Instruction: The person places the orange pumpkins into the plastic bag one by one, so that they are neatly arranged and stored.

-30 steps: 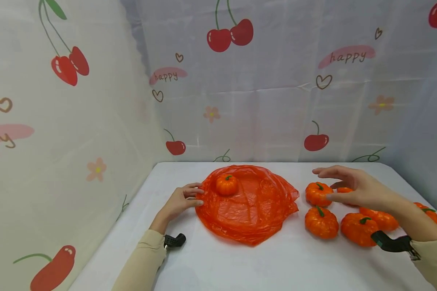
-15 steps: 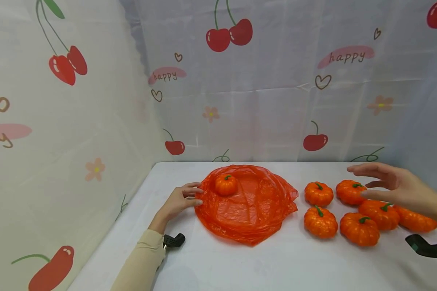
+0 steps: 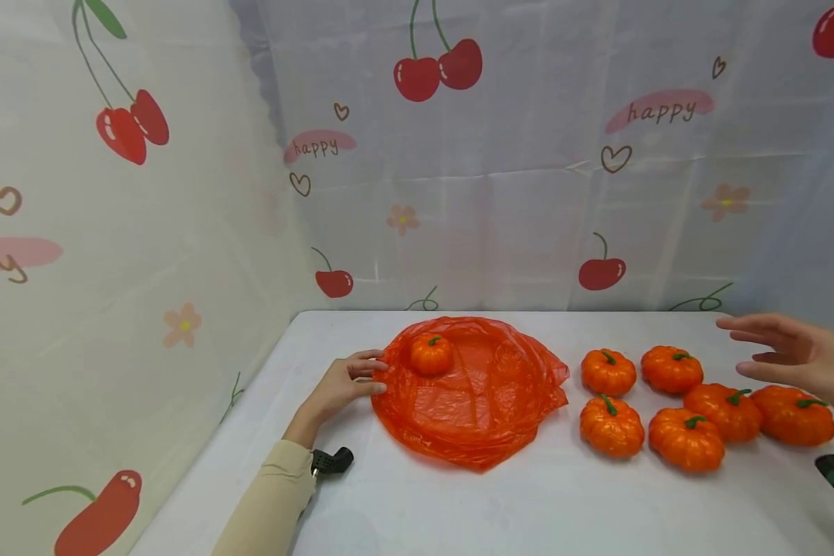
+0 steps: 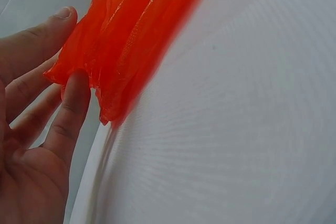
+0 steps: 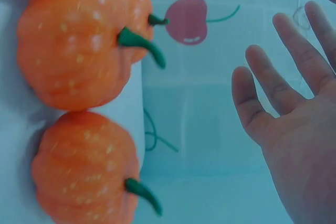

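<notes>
An orange-red plastic bag (image 3: 483,394) lies spread on the white table, its mouth facing up. One small toy pumpkin (image 3: 432,354) with a green stem sits on the bag's far left part. My left hand (image 3: 344,386) touches the bag's left edge; in the left wrist view its fingers (image 4: 68,108) are spread loosely against the gathered plastic. At the right my right hand (image 3: 802,359) hovers behind the rightmost pumpkin (image 3: 794,415), holding nothing. In the right wrist view its fingers (image 5: 270,77) are extended and apart, beside two pumpkins.
Several more pumpkins stand close together right of the bag, among them a front one (image 3: 686,440) and a back one (image 3: 672,369). A cherry-printed curtain (image 3: 486,232) hangs behind the table (image 3: 431,510) and along its left side.
My right hand has moved rightward, from over the left pumpkins to beyond the rightmost one. The rightmost pumpkin, partly covered before, now shows fully. My left hand and the bag have stayed in place.
</notes>
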Demonstrator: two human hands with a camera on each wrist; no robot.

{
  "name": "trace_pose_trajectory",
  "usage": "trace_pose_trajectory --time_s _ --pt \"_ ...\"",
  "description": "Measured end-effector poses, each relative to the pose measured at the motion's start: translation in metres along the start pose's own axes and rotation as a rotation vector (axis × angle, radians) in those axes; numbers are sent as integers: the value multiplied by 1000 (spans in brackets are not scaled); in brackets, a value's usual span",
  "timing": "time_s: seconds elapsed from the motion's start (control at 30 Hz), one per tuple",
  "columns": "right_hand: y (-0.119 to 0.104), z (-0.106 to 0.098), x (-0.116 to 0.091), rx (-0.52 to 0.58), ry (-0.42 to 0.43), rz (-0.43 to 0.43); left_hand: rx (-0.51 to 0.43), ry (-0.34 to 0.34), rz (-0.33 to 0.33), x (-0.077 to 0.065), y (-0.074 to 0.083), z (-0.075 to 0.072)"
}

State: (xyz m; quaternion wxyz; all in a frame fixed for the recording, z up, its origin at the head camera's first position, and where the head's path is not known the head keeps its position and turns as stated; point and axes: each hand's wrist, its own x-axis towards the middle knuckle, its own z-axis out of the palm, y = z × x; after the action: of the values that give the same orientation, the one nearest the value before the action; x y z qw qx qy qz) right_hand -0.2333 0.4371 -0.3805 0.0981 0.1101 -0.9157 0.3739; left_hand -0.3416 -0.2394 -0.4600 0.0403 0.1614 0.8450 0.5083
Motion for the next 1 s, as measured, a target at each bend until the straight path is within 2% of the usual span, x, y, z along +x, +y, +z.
trace_pose_trajectory --time_s 0.2,0.53,0.67,1.0 --pt "30 2 -7 8 65 61 -14 -7 9 -1 -1 -2" --pt "58 -1 -16 -2 122 92 -3 8 3 -5 0 -6" --pt "76 -1 -19 -3 113 98 -15 8 -1 -5 1 -5" --pt "140 3 -32 -19 68 107 -39 -13 13 -2 1 -2"
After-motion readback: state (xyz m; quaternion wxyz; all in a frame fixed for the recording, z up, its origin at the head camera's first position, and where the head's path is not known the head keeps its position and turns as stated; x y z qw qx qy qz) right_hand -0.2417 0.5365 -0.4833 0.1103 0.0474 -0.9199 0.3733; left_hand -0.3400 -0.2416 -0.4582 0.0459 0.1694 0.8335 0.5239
